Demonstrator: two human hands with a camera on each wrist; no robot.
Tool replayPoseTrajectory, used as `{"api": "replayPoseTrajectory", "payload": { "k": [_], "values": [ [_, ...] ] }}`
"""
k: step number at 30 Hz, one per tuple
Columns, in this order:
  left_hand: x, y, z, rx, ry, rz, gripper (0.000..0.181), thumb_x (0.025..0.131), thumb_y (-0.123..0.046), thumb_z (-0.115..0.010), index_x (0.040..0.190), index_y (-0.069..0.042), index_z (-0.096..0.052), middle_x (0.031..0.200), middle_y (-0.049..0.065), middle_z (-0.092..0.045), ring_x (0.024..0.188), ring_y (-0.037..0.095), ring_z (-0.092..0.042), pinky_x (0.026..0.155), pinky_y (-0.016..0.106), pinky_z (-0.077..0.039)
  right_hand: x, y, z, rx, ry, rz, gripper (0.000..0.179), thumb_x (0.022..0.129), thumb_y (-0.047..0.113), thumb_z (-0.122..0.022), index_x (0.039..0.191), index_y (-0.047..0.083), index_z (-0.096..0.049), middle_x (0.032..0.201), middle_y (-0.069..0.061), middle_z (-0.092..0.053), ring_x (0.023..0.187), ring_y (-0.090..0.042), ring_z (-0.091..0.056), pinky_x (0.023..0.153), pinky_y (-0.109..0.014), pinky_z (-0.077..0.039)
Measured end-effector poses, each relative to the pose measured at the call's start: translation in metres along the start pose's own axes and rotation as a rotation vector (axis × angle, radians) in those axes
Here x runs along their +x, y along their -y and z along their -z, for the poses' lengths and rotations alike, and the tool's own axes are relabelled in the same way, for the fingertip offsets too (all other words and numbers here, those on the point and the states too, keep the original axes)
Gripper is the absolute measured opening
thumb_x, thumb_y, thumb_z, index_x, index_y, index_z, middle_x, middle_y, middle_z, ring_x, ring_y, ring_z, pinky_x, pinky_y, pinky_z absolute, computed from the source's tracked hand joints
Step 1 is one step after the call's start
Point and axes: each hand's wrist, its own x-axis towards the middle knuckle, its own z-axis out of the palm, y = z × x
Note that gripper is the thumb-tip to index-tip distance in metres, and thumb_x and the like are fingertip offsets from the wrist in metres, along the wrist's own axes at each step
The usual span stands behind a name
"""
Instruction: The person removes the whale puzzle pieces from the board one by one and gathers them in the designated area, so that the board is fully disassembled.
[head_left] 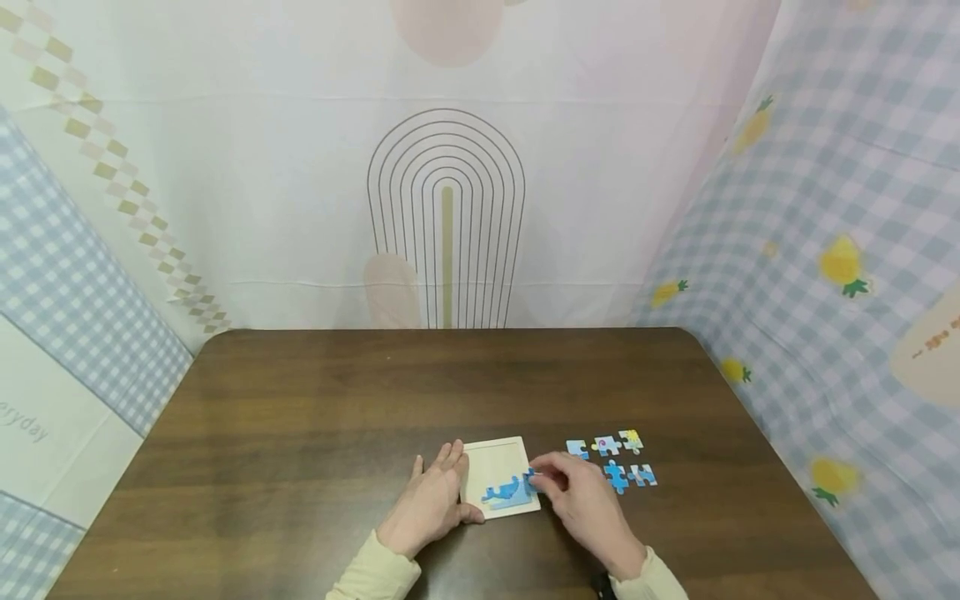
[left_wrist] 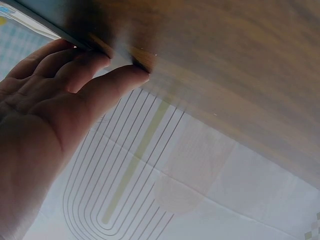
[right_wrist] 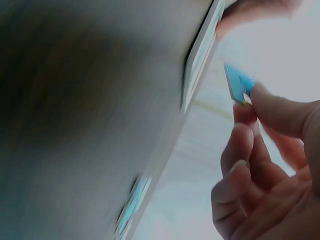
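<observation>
A shallow square wooden puzzle tray [head_left: 491, 457] lies on the table, with joined blue puzzle pieces [head_left: 512, 493] along its near side. My left hand [head_left: 426, 507] rests against the tray's left edge, fingers extended toward its far corner and thumb by the near one. Between thumb and fingertips, my right hand [head_left: 588, 507] pinches a blue puzzle piece [right_wrist: 236, 84] over the tray's right side. In the right wrist view this piece is tilted and off the tray. Fingers partly hide it in the head view.
Several loose puzzle pieces [head_left: 617, 477] lie to the right of the tray, near my right hand. The dark wooden table [head_left: 300, 433] meets a patterned cloth backdrop [head_left: 300, 183] at its far edge. Checked cloth [head_left: 787, 250] hangs on the right.
</observation>
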Motion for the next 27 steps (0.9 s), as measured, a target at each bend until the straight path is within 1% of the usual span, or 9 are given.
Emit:
{"api": "replayPoseTrajectory", "payload": {
  "k": [3, 8, 12, 14, 19, 22, 27],
  "values": [
    [0.0, 0.0, 0.0, -0.009, -0.003, -0.001, 0.087, 0.072, -0.041, -0.08, 0.136, 0.009, -0.049, 0.149, 0.026, -0.037, 0.138, 0.04, -0.035, 0.104, 0.069, -0.025, -0.001, -0.01, 0.012, 0.007, 0.019, -0.06, 0.015, 0.082, 0.014, -0.078, 0.095, 0.022, -0.075, 0.083, 0.018, -0.065, 0.067, 0.0, -0.055, 0.06, -0.023, -0.047],
    [0.0, -0.001, 0.0, -0.019, -0.006, -0.001, 0.088, 0.072, -0.041, -0.08, 0.136, 0.009, -0.048, 0.149, 0.026, -0.037, 0.138, 0.04, -0.034, 0.104, 0.069, -0.025, -0.002, -0.024, 0.031, 0.018, 0.025, -0.181, 0.012, 0.083, 0.014, -0.077, 0.094, 0.02, -0.073, 0.075, 0.012, -0.063, 0.064, -0.005, -0.053, 0.058, -0.023, -0.045],
    [0.0, 0.0, -0.001, -0.009, -0.008, -0.004, 0.088, 0.072, -0.042, -0.08, 0.136, 0.008, -0.048, 0.149, 0.026, -0.037, 0.138, 0.04, -0.035, 0.104, 0.069, -0.025, -0.005, -0.033, 0.045, -0.01, 0.015, -0.245, 0.009, 0.083, 0.018, -0.078, 0.088, 0.018, -0.071, 0.073, 0.01, -0.061, 0.064, -0.007, -0.053, 0.058, -0.024, -0.043],
    [-0.001, 0.001, -0.001, -0.006, -0.009, -0.005, 0.088, 0.072, -0.042, -0.08, 0.136, 0.008, -0.049, 0.149, 0.025, -0.037, 0.138, 0.04, -0.035, 0.103, 0.069, -0.025, -0.007, -0.037, 0.05, -0.034, 0.024, -0.272, 0.009, 0.082, 0.02, -0.078, 0.085, 0.019, -0.07, 0.072, 0.01, -0.062, 0.063, -0.008, -0.053, 0.058, -0.025, -0.042],
    [-0.002, 0.002, -0.001, -0.01, -0.01, -0.006, 0.088, 0.072, -0.042, -0.08, 0.136, 0.009, -0.049, 0.148, 0.026, -0.037, 0.138, 0.04, -0.035, 0.103, 0.07, -0.026, -0.012, -0.045, 0.052, -0.052, 0.098, -0.307, 0.01, 0.082, 0.019, -0.078, 0.081, 0.02, -0.068, 0.068, 0.01, -0.061, 0.059, -0.009, -0.05, 0.053, -0.025, -0.039],
    [-0.002, 0.002, -0.001, -0.01, -0.01, -0.005, 0.087, 0.072, -0.042, -0.08, 0.136, 0.008, -0.049, 0.148, 0.026, -0.038, 0.138, 0.04, -0.035, 0.103, 0.069, -0.026, -0.014, -0.047, 0.05, -0.058, 0.124, -0.294, 0.011, 0.082, 0.019, -0.078, 0.08, 0.02, -0.068, 0.066, 0.011, -0.059, 0.057, -0.008, -0.049, 0.052, -0.025, -0.039],
    [-0.001, 0.001, -0.002, 0.002, -0.003, -0.003, 0.087, 0.072, -0.043, -0.08, 0.137, 0.008, -0.049, 0.149, 0.025, -0.037, 0.138, 0.039, -0.035, 0.103, 0.069, -0.026, -0.016, -0.046, 0.048, -0.106, 0.142, -0.259, 0.011, 0.083, 0.018, -0.077, 0.079, 0.02, -0.067, 0.065, 0.012, -0.055, 0.057, -0.007, -0.047, 0.052, -0.025, -0.038]
  ]
}}
